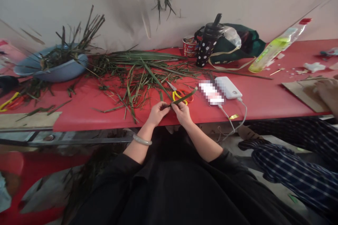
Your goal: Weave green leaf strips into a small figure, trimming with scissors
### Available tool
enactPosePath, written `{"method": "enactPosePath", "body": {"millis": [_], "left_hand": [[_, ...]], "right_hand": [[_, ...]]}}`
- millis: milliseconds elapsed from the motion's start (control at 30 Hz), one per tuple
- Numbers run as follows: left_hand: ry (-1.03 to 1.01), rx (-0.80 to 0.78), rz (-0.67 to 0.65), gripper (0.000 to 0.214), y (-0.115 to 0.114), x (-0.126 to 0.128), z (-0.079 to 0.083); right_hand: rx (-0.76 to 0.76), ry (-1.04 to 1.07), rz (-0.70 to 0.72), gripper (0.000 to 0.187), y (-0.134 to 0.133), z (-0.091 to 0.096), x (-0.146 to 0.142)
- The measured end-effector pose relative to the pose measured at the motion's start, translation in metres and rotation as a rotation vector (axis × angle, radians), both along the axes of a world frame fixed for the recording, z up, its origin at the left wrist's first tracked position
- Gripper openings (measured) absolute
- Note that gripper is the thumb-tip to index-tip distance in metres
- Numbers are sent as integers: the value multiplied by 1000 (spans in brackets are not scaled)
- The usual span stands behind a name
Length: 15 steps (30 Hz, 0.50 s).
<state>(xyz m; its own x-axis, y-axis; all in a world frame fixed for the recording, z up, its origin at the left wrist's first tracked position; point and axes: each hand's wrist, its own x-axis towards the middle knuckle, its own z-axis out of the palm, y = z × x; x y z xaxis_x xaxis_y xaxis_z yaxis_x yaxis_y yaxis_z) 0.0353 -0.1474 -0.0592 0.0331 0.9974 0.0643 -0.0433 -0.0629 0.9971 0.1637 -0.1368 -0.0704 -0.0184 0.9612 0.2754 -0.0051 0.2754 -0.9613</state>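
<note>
My left hand (157,112) and my right hand (181,111) meet at the front edge of the red table (253,103), both pinched on one green leaf strip (185,97). The strip sticks up and to the right from my right fingers. A pale bangle (142,140) sits on my left wrist. Just behind my hands lie yellow-handled scissors (176,93) on the red cloth. A heap of long green leaves (139,68) spreads across the middle of the table behind them.
A blue basin (56,68) with stalks stands at the back left. A dark bottle (208,42), a red cup (189,46), a green bag (243,47) and a power bank (228,87) with cable sit right of centre. Another person's striped sleeve (295,170) lies at right.
</note>
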Motion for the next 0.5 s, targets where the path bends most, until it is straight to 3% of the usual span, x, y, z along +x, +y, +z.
{"method": "enactPosePath", "body": {"millis": [333,500], "left_hand": [[160,92,63,17,0,2,-3],[150,88,34,15,0,2,-3]], "right_hand": [[96,-77,-101,15,-3,2,0],[88,-63,-116,12,-4,4,0]]}}
